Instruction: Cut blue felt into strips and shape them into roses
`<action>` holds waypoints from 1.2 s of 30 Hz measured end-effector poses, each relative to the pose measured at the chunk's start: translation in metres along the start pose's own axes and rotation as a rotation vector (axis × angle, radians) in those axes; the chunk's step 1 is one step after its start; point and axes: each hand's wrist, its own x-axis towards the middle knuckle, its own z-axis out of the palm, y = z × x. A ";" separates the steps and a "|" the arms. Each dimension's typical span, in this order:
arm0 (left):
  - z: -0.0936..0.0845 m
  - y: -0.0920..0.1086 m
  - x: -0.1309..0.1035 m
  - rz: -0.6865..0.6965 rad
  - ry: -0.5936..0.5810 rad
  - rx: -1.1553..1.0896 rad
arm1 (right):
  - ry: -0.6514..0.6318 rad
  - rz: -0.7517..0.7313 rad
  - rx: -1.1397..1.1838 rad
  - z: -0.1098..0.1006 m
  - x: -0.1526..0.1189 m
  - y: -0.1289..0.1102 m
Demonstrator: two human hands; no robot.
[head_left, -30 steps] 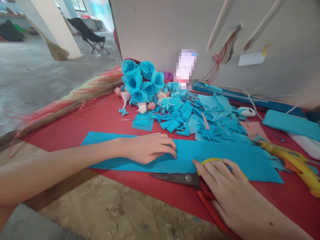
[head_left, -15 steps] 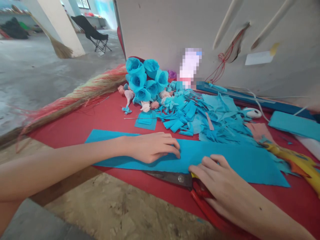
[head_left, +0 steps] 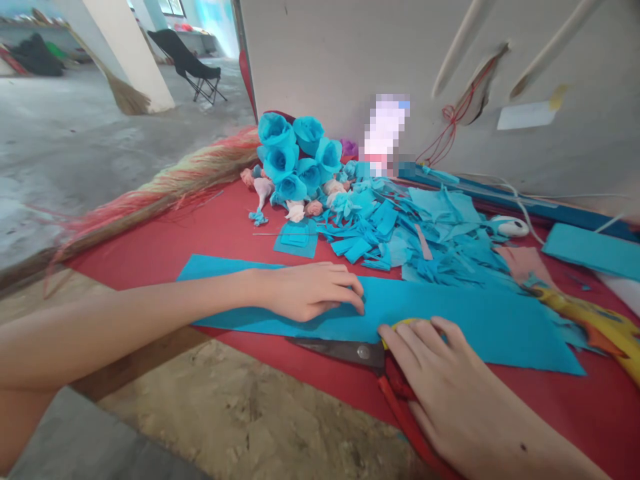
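A long strip of blue crepe paper [head_left: 465, 320] lies across the front of the red table. My left hand [head_left: 320, 291] rests palm down on its middle, fingers bent and slightly apart, tips touching the paper. At the strip's near edge, my right hand [head_left: 440, 373] is closed round the red and yellow handles of a pair of scissors [head_left: 363, 351]. The dark blades point left along that edge and look nearly together; part of the handles is hidden under my fingers.
Blue paper flowers [head_left: 280, 160] stand at the back beside a heap of blue paper scraps [head_left: 440, 233]. A small stack of blue squares [head_left: 296, 239] lies before them. On the right are a yellow glue gun [head_left: 590, 313] and a folded blue paper [head_left: 595, 250]. Straw brooms [head_left: 165, 183] edge the left.
My right hand has shifted slightly on the scissors, and more of the yellow handle shows. My left hand stays on the paper. The view has moved a little.
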 end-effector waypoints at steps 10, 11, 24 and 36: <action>0.001 -0.001 0.000 0.009 0.013 0.014 | -0.106 -0.085 0.123 -0.003 0.028 -0.005; 0.001 -0.001 0.000 0.011 0.012 0.013 | -0.103 -0.100 0.126 -0.002 0.028 -0.004; 0.001 -0.002 0.000 0.024 0.040 -0.081 | -0.104 -0.196 0.121 -0.006 0.030 -0.003; -0.015 0.008 -0.006 -0.054 0.023 -0.149 | -0.086 -0.122 0.156 -0.011 0.005 0.003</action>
